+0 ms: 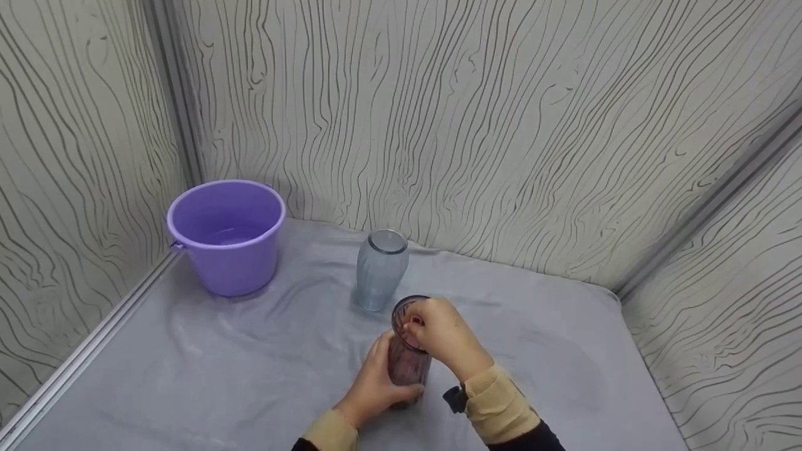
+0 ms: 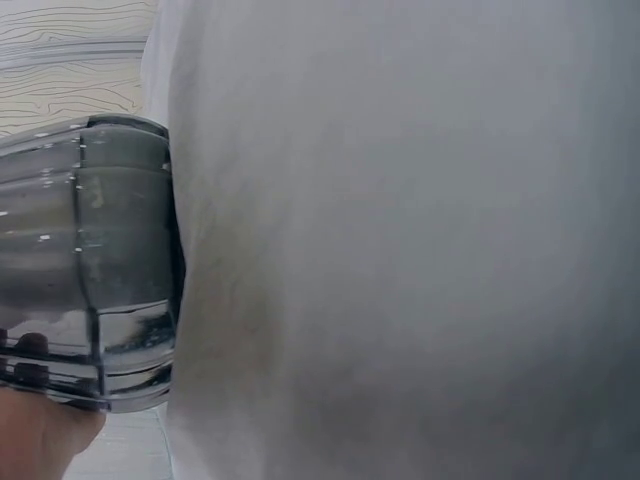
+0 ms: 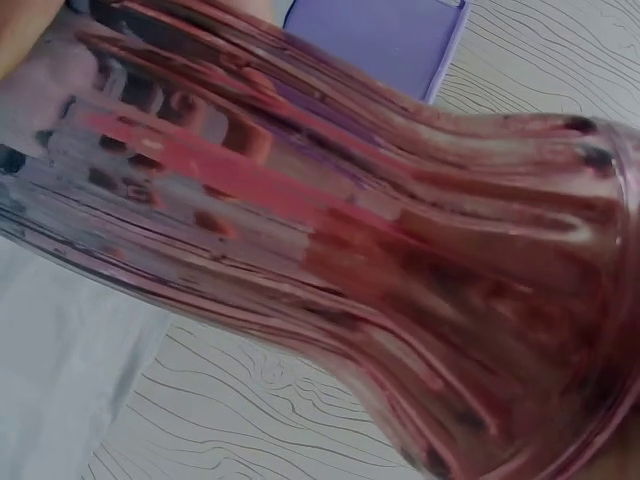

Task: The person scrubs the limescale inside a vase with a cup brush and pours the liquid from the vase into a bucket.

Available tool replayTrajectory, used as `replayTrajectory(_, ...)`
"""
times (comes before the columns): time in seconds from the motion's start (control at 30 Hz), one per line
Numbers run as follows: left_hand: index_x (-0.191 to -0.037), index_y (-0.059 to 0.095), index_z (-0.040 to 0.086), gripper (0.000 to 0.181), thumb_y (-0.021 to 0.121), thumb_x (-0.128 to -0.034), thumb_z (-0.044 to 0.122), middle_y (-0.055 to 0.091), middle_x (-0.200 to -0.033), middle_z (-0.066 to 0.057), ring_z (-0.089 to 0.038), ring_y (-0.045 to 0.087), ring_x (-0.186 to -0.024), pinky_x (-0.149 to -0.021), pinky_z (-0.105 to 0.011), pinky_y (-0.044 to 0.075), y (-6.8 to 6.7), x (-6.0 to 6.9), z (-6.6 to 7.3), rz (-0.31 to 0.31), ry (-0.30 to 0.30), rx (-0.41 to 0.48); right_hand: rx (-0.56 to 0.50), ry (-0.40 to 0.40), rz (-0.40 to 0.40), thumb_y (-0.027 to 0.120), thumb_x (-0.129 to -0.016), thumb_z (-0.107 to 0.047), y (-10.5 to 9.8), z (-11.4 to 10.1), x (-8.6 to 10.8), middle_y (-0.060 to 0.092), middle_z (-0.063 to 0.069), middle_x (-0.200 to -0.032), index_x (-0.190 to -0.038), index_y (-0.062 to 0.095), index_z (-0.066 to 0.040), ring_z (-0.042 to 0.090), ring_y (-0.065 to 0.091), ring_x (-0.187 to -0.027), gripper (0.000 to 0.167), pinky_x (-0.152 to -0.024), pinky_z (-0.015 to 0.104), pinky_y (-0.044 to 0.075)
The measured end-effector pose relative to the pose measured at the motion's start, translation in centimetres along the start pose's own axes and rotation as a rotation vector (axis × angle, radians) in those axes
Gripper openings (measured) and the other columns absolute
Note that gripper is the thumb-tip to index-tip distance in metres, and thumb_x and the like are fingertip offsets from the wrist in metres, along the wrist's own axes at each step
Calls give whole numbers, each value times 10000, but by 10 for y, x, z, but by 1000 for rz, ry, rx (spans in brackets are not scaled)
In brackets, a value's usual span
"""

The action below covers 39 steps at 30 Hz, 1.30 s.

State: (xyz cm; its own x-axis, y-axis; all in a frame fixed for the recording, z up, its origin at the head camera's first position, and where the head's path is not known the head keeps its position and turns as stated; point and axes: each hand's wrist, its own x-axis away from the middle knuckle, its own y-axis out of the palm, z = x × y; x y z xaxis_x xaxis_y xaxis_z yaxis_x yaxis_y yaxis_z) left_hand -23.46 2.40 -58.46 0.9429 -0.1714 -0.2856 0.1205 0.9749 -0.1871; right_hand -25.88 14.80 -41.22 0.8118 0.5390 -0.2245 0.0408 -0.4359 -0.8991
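A purple-tinted glass vase (image 1: 408, 369) with ribbed sides stands tilted a little in front of the person. The left hand (image 1: 376, 385) grips its side, thumb toward the front; in the left wrist view part of that hand (image 2: 45, 435) shows under the vase base (image 2: 125, 250). At the vase's mouth, the right hand (image 1: 446, 332) has curled fingers pinching a pink handle. Through the glass in the right wrist view, the pink handle (image 3: 200, 158) runs lengthwise inside the vase; its far end cannot be made out.
Behind the held vase stands a pale blue glass vase (image 1: 382, 272). A purple bucket (image 1: 232, 266) is at the back left. Grey cloth (image 1: 250, 376) covers the table, with wood-patterned walls (image 1: 438, 113) around it.
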Motion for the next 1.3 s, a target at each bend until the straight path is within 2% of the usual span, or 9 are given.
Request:
replayTrajectory(0.2, -1451, 398, 202, 925, 935, -699, 246, 450, -1405, -39, -238, 465, -1264, -1056, -468, 401, 0, -1, -1, 11, 7, -20, 15, -45, 112, 754, -800, 59, 3, 2, 3, 718, 28, -746, -751, 741, -46, 192, 677, -711, 117, -645, 344, 552)
replayTrajectory(0.3, -1450, 401, 201, 926, 937, -696, 244, 456, -1407, -42, -239, 469, -1264, -1056, -475, 399, 0, -2, -1, 15, 15, -26, 15, -55, 123, 762, -801, 50, 4, 3, 4, 727, 27, -760, -769, 757, -45, 191, 685, -729, 101, -657, 340, 558)
replayTrajectory(0.47, -1467, 383, 222, 927, 927, -717, 255, 445, -1431, -28, -236, 456, -1282, -1071, -478, 384, -1, -1, -1, 0, 24, -22, -32, -17, 10, 781, -822, 21, -2, 2, 2, 690, -2, -726, -757, 755, -64, 112, 594, -672, 110, -601, 286, 510)
replayTrajectory(0.6, -1469, 382, 239, 923, 924, -722, 256, 452, -1422, -17, -216, 462, -1267, -1070, -452, 382, -1, 0, -2, -7, 32, -13, -80, 2, -83, 775, -830, 21, -7, 4, 1, 711, 12, -769, -790, 776, -58, 114, 603, -708, 88, -636, 299, 522)
replayTrajectory(0.7, -1467, 384, 247, 916, 923, -725, 256, 459, -1408, -15, -196, 473, -1249, -1060, -415, 396, 1, 0, -3, -8, 43, -5, -115, 4, -113, 770, -828, 23, -9, 7, 0, 713, 14, -777, -798, 778, -46, 106, 588, -712, 77, -649, 294, 516)
replayTrajectory(0.9, -1463, 389, 237, 904, 920, -732, 245, 462, -1384, -20, -192, 481, -1238, -1051, -366, 418, 3, 0, -3, -11, 66, 16, -194, 35, -146, 759, -836, 13, -12, 11, -1, 675, -14, -731, -799, 773, -34, 58, 546, -656, 62, -592, 239, 490)
replayTrajectory(1.07, -1469, 385, 239, 921, 923, -722, 226, 460, -1390, -8, -192, 474, -1249, -1057, -379, 417, 2, 0, -1, -14, 34, 5, -173, 18, -103, 772, -854, -22, -10, 11, 1, 691, -4, -767, -805, 764, -39, 71, 574, -696, 52, -634, 250, 506)
replayTrajectory(1.3, -1477, 384, 202, 945, 932, -709, 237, 451, -1411, -33, -220, 464, -1264, -1064, -437, 405, 0, 0, -2, 9, 28, -18, -64, -36, 46, 788, -825, 1, 0, 7, 3, 712, -1, -759, -781, 761, -65, 112, 620, -699, 83, -625, 266, 519)
